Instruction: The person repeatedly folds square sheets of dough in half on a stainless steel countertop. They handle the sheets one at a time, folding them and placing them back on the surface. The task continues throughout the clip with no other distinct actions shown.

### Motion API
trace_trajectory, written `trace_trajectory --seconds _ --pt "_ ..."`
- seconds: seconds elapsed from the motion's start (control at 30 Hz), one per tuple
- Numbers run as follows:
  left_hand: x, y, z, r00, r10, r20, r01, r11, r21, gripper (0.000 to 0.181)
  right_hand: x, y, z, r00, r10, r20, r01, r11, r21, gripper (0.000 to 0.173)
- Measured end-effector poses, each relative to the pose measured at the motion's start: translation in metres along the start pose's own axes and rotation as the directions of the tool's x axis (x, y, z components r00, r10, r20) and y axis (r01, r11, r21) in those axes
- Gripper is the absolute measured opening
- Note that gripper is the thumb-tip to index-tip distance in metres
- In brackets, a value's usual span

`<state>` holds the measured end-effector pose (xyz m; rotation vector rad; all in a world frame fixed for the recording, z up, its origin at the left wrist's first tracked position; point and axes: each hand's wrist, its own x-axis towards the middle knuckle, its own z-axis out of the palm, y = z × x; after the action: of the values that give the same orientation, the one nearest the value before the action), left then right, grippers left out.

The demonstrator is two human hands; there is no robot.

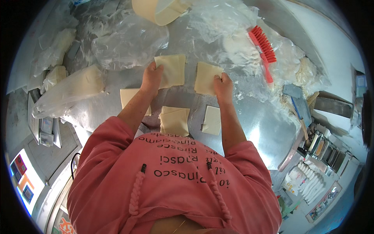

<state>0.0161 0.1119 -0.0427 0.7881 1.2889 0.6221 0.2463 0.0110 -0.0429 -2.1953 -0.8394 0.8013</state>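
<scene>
On the metal worktop (178, 98) lie several square stacks of thin dough sheets. My left hand (152, 76) grips the left edge of the far left stack (172, 71), thumb on top. With thumb and fingers, my right hand (223, 87) holds the right edge of the far right stack (206, 78). Nearer my body are a slightly fanned stack (174, 121) in the middle and a paler stack (211, 120) at right. Another stack (128, 96) is partly hidden under my left forearm.
A red brush (264, 51) lies on floury plastic at the right. Clear plastic bags (128, 41) spread across the back, near a pale curved band (160, 14). Bagged dough (84, 80) sits at left. A scraper (298, 99) and a blue-handled tool (296, 108) are at the right edge.
</scene>
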Motion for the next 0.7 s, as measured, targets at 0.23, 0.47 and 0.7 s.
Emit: trace_trajectory --seconds 0.23,0.47,0.7 --pt "0.01 -0.003 0.004 0.998 0.056 0.041 -0.058 0.998 0.037 0.024 -0.001 -0.009 0.001 0.999 -0.037 -0.028 0.033 0.993 -0.109 0.022" --pt "0.008 0.006 0.003 0.962 0.274 -0.012 -0.199 0.727 0.658 0.025 -0.006 -0.017 -0.001 0.996 -0.078 -0.039 0.056 0.916 -0.396 0.024" --pt "0.01 -0.001 -0.007 0.877 0.469 0.108 -0.41 0.609 0.679 0.023 -0.013 -0.023 0.005 0.879 -0.459 -0.128 0.332 0.782 -0.527 0.028"
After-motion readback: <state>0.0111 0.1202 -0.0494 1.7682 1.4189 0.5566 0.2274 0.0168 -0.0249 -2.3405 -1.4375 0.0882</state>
